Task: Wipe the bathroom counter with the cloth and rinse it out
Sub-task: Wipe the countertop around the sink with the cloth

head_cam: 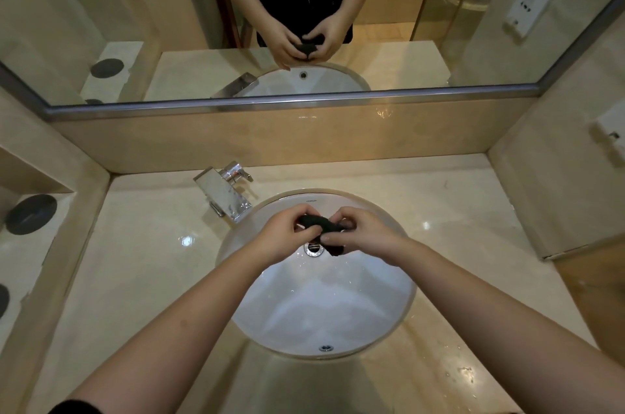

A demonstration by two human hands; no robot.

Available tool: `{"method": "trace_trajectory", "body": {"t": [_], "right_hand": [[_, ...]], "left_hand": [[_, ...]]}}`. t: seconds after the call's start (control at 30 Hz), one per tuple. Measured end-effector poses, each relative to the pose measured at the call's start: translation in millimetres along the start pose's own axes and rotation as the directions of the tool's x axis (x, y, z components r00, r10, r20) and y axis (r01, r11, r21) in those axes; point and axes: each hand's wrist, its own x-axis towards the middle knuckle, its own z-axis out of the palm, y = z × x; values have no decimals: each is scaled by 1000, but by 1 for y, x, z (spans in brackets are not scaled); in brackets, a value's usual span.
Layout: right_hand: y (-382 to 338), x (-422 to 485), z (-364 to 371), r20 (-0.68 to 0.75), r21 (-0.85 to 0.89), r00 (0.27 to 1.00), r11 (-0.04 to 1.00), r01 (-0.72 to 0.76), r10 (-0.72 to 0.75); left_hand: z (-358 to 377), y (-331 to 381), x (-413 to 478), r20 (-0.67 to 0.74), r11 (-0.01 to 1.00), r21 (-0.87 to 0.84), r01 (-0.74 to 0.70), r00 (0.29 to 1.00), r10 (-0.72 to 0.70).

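Left hand [282, 237] and right hand [363, 237] fingers pinched tight on dark cloth [321, 227], long axis left-right, above sink [389, 322] drain.

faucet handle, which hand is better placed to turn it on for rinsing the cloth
Left, probably. The faucet handle sits at the basin's back left, nearer the left hand. The right hand would have to cross over; both now grip the cloth.

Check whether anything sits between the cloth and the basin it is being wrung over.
Nothing visible does. Both hands, left and right, grip the dark cloth directly above the drain, with only open air down to the basin. The faucet stands off to the left, not beneath the cloth.
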Motion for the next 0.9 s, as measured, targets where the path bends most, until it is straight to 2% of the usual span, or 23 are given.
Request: {"method": "trace_trajectory", "body": {"t": [0.07,0.2,0.33,0.43,0.5,0.57,0.67,0.77,0.83,0.9], "right_hand": [[-5,-6,-10,119,219,992,973,-72,47],[-6,-11,-19,238,303,970,945,-121,48],[-15,-9,-16,176,89,984,994,-56,39],[-20,-11,-11,132,-49,991,999,2,5],[-23,-13,-5,49,-232,998,972,43,-33],[-22,-12,0,-42,-328,995,942,69,-87],[-11,-1,12,-163,-359,976,930,76,-142],[1,6,27,-206,-611,947,788,72,-246],[6,5,33,-189,-712,930,696,90,-315],[14,3,36,-164,-811,879,569,138,-447]], "left_hand": [[-6,2,-1,30,999,-9,-50,998,50],[-12,11,-2,120,989,22,-147,982,144],[-14,13,-2,95,994,5,-107,990,106],[-15,10,-3,116,987,-162,13,993,6],[-13,7,-4,126,971,-223,83,991,-55],[-10,3,-3,65,959,-260,117,992,-104],[1,-1,-1,-64,937,-316,146,983,-175],[13,-1,6,-137,920,-331,209,954,-266],[16,-1,12,-164,899,-348,267,927,-338],[18,0,16,-171,874,-366,319,900,-400]]}}
